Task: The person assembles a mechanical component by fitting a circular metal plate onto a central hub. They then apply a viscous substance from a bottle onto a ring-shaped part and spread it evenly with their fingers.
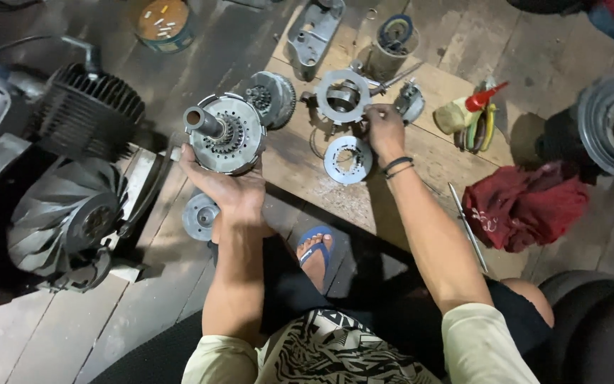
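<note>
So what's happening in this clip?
A person sits on a wooden floor among engine parts. The left hand holds up a round clutch assembly with a shaft sticking out. The right hand grips a flat metal ring on a board; another ring plate lies just below.

The person sits on the plank floor [108,320] with a board [435,153] laid ahead of the knees; the left hand [230,190] holds a clutch drum [225,134] up over the board's left edge, and the right hand [385,129] rests further right on the board, touching a ring plate [342,96], with a second plate [348,159] lying just before it. Behind these lie a geared disc [273,98], a casing cover [313,34] and a cylinder [391,48]. To the far left stands an engine with a fan [58,220], a small hub [200,215] lies under the left wrist, and a rag [524,206] lies to the right beside a rod [467,226].
</note>
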